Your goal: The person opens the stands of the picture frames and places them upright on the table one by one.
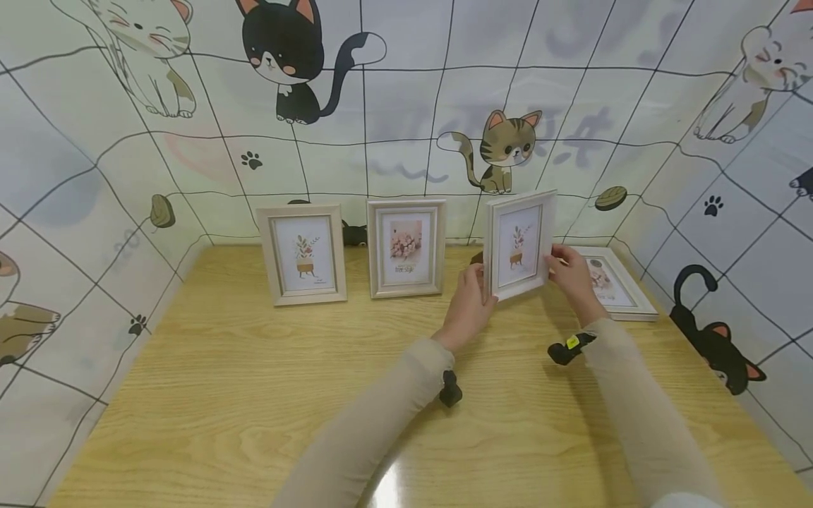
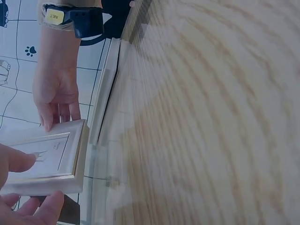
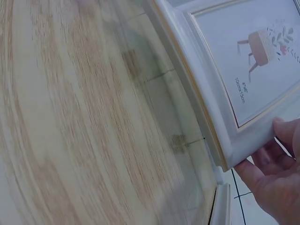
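Both hands hold a white picture frame point(image 1: 517, 243) upright, turned a little toward the left, with a potted-plant print behind its front. My left hand point(image 1: 468, 307) grips its left edge; in the left wrist view the thumb point(image 2: 18, 159) lies over the front and the fingers curl around the side. On the opposite edge is my right hand point(image 1: 574, 279), its thumb at the front border and its fingers beside and behind in the right wrist view. The frame's lower edge point(image 3: 194, 84) appears raised off the table. Its back is hidden.
Two more picture frames stand to the left, a beige one point(image 1: 309, 254) with a plant print and another point(image 1: 406, 248) with a pink flower print. At right, a white frame point(image 1: 625, 286) lies flat on the wooden table point(image 1: 254, 395). A cat-patterned cloth point(image 1: 406, 106) surrounds the table.
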`<state>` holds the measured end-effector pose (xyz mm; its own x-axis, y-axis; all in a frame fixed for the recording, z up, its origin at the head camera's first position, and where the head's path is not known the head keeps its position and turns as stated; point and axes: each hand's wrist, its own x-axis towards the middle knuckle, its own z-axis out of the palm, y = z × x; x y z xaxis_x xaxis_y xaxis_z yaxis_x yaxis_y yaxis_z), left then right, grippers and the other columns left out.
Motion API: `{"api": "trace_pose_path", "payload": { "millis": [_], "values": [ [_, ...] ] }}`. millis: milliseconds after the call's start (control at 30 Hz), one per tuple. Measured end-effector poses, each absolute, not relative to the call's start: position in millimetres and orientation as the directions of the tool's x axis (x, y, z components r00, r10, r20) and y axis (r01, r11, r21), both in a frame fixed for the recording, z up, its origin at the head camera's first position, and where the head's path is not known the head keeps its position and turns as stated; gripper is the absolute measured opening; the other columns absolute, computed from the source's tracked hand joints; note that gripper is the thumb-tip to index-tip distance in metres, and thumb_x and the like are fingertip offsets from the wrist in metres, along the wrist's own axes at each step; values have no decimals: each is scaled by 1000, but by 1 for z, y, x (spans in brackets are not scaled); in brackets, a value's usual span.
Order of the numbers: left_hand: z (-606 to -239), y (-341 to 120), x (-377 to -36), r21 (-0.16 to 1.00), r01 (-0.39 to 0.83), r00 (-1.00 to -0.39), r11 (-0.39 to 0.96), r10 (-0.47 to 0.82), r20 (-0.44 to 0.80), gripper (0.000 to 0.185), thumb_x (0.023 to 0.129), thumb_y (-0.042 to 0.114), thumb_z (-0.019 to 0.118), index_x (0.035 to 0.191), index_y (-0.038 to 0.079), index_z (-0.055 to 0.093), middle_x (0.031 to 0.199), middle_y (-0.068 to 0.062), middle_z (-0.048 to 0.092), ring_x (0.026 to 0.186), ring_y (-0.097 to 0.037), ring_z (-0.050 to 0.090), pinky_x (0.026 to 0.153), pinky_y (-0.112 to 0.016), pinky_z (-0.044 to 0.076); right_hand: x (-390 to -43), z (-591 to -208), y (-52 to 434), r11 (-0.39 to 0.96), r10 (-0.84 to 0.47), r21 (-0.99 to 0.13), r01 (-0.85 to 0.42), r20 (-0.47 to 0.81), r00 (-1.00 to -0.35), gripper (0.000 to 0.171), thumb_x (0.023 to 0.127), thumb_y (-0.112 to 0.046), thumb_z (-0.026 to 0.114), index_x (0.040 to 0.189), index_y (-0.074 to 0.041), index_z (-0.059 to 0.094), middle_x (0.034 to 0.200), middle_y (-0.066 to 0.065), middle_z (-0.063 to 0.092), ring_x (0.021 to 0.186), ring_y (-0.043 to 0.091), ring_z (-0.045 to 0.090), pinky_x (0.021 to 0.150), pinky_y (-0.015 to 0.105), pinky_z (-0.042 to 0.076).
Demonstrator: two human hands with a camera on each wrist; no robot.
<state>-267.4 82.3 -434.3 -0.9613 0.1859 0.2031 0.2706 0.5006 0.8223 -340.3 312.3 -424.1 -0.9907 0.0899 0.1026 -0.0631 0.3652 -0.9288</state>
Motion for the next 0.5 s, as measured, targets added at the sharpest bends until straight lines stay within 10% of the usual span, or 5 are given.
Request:
{"api": "trace_pose_path", "payload": {
  "millis": [500],
  "values": [
    [-446, 65, -282, 839, 236, -962, 490, 239, 131, 68, 99, 17, 59, 156, 3, 24, 154, -20, 32, 133, -32, 49, 114, -40, 44, -348, -430, 284, 486, 272, -873, 29, 120, -955, 39, 104, -15, 48, 138, 4, 50, 136, 23, 55, 115, 24, 59, 68, 6, 46]
  ]
}}
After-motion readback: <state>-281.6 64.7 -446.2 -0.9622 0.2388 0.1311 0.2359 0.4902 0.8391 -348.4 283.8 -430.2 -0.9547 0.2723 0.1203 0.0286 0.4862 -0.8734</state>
